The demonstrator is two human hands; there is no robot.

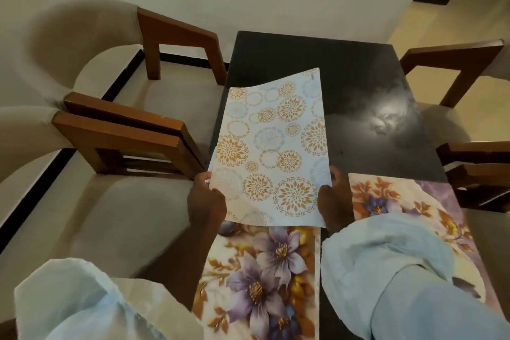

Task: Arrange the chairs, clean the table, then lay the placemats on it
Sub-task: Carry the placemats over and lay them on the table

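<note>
Holding the circle mat (271, 146) by its near end, I have my left hand (205, 199) pinching its left edge and my right hand (332, 199) curled round its right edge, so both grips are closed on the same sheet. The mat is white with orange and pale blue rings, and it stretches away from me over the left half of the dark table (317, 63). Its far left corner bends upward. Whether the rest lies flat on the top or hangs just above it, I cannot tell. Its near edge overlaps the far edge of a flower mat (262, 279) lying on the near left part of the table, between my forearms. A second flower mat (400, 196) lies on the near right part, partly under my right sleeve (386, 257), which is pale blue like the left one. A bright glare (386, 116) shows on the bare tabletop far right of the circle mat. Two chairs stand along the left side, the far one (179, 36) and the near one (124, 135), their wooden arms side by side and close to the table's edge. Two more wooden arms (452, 63) show along the right side.
</note>
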